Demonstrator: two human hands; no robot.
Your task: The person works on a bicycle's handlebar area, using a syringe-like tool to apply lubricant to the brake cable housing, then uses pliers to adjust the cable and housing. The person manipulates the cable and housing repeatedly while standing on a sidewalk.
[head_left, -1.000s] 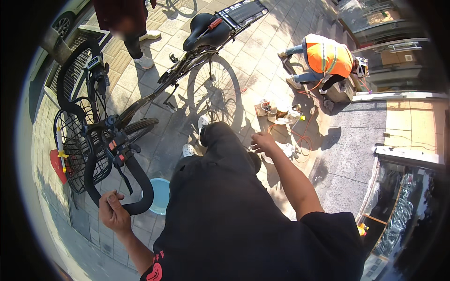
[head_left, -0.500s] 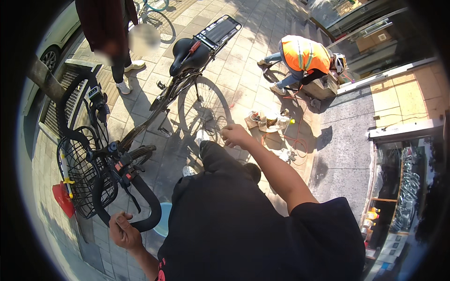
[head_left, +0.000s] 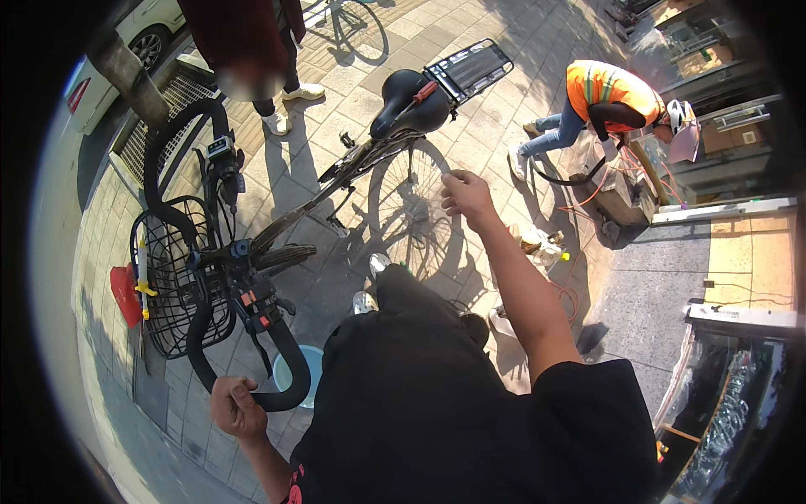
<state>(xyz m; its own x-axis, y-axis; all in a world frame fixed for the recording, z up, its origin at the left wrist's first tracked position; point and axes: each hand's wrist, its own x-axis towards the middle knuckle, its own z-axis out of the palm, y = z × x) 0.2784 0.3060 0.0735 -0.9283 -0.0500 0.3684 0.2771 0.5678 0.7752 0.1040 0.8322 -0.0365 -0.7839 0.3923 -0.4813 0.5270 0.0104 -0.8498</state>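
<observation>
My left hand is closed around the near end of the black curved handlebar of a bicycle. The bicycle's saddle carries a red-handled tool, perhaps a screwdriver, lying across its top. Behind it sits a black rear rack. Out in the air beside the rear wheel, my right hand holds nothing that I can see, its fingers loosely bent and somewhat apart. In front of the handlebar hangs a black wire basket.
A light blue basin stands by my left leg. One person stands beyond the bicycle. Another, in an orange vest, bends over a block, holding a black tyre. Cluttered items and a red hose lie on the paving.
My view has swung, so the bicycle sits further right. My right hand has risen further out toward the rear wheel. The person in the vest has lifted the black tyre; my left hand keeps its grip.
</observation>
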